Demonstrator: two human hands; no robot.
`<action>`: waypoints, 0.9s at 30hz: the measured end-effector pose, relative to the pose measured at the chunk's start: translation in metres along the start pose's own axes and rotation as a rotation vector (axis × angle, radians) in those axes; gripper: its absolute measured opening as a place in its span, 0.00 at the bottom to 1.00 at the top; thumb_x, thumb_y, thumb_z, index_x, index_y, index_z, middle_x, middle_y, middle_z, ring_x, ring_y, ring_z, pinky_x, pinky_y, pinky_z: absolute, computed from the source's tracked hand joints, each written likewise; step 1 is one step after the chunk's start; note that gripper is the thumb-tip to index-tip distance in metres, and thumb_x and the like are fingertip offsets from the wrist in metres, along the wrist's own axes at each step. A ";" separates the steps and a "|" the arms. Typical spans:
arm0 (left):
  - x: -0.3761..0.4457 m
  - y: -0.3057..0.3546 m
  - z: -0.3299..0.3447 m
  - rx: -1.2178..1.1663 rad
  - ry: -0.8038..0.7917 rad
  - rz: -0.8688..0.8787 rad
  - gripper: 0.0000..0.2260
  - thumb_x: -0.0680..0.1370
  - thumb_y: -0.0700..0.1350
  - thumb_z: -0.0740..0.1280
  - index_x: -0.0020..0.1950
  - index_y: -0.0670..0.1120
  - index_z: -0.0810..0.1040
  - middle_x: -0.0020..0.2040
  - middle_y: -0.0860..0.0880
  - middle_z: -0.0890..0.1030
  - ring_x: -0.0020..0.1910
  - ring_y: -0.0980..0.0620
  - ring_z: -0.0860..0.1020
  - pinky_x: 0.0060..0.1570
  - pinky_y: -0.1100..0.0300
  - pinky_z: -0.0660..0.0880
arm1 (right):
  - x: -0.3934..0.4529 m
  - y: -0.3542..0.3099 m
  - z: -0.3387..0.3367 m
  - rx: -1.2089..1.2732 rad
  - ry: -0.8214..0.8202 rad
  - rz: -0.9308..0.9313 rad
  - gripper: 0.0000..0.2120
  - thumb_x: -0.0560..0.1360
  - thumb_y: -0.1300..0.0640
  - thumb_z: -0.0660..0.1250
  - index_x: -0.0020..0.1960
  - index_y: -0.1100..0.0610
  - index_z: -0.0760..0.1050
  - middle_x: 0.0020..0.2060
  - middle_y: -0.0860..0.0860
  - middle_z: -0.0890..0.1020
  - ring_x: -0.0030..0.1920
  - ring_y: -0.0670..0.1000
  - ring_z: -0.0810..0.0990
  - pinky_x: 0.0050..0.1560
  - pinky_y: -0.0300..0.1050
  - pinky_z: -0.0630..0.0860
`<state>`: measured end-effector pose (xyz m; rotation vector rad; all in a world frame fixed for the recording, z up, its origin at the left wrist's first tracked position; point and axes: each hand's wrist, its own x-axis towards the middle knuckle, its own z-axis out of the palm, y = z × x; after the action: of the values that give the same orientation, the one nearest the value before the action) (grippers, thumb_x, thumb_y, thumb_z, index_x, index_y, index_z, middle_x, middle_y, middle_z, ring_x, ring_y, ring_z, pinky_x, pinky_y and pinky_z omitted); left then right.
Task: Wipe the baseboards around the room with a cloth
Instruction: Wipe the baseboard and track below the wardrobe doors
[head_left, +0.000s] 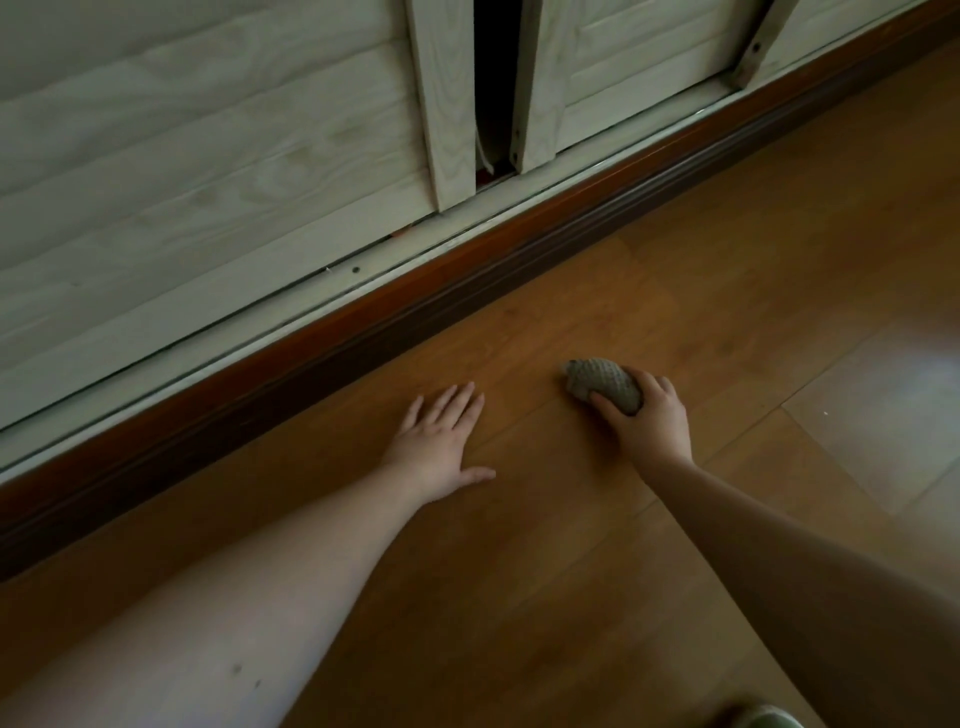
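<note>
At centre frame, a bunched grey cloth is gripped in the right hand on the wooden floor, short of the dark baseboard. The left hand is spread flat, fingers relaxed. The cloth should be pressed firmly along the moulding's grooves.

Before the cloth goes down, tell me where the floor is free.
Bare floor runs right of the right hand gripping the cloth, and between both hands. The left hand lies flat near the baseboard, crowding that strip.
</note>
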<state>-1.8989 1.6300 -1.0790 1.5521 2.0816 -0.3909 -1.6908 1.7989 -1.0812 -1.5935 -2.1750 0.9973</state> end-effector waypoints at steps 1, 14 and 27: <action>0.002 -0.005 -0.009 0.032 0.005 0.011 0.42 0.78 0.71 0.53 0.81 0.51 0.36 0.81 0.51 0.35 0.79 0.51 0.36 0.78 0.45 0.40 | -0.001 0.001 0.001 0.003 0.004 0.004 0.28 0.73 0.42 0.72 0.69 0.52 0.72 0.56 0.49 0.74 0.55 0.50 0.74 0.54 0.43 0.70; 0.053 -0.089 -0.162 0.706 0.405 0.280 0.31 0.84 0.59 0.42 0.79 0.47 0.31 0.79 0.46 0.32 0.77 0.48 0.32 0.75 0.51 0.32 | -0.003 -0.019 0.033 0.107 -0.010 -0.021 0.28 0.73 0.41 0.71 0.69 0.51 0.71 0.54 0.46 0.72 0.54 0.47 0.73 0.57 0.45 0.74; 0.081 -0.106 -0.147 0.500 0.473 0.335 0.32 0.82 0.61 0.39 0.81 0.44 0.39 0.82 0.45 0.42 0.80 0.51 0.42 0.78 0.56 0.40 | 0.023 -0.095 0.097 0.115 -0.143 -0.361 0.27 0.74 0.46 0.73 0.70 0.52 0.72 0.55 0.48 0.73 0.55 0.47 0.73 0.57 0.40 0.74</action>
<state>-2.0506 1.7386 -1.0097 2.4474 2.0904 -0.4795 -1.8248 1.7690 -1.0931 -1.0559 -2.3376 1.1223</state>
